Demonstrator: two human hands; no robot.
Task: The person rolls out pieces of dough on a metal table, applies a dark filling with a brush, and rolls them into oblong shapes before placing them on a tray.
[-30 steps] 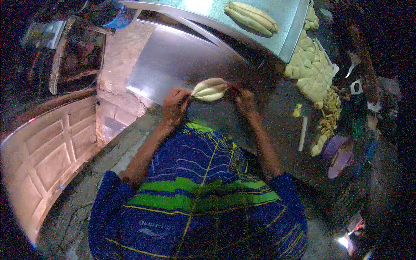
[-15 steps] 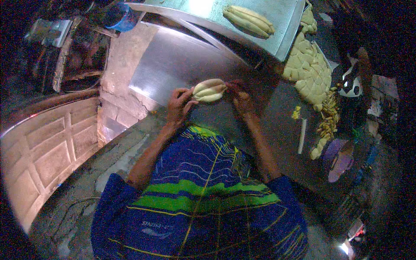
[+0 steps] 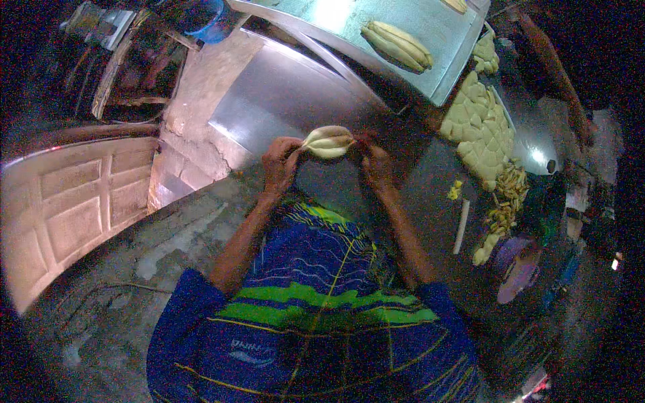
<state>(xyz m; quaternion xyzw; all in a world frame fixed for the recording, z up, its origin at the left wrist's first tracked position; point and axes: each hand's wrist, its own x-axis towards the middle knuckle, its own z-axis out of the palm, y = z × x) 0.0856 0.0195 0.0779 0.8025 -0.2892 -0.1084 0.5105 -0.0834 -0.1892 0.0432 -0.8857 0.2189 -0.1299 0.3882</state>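
Counter (image 3: 430, 201): dark; metal sheet (image 3: 272, 84) far left.
Dough roll (image 3: 328, 142): ends pinched by left hand (image 3: 282, 164) and right hand (image 3: 377, 164).
Tray (image 3: 329, 27): far, bearing shaped dough (image 3: 398, 46).
Right: cut dough (image 3: 478, 131).

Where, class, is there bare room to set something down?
Bare: the metal sheet between the tray and left hand; the tray left of its dough pieces; the dark worktop between the right hand and white stick. Crowded: the right side, with cut dough, yellowish bits and a purple object.
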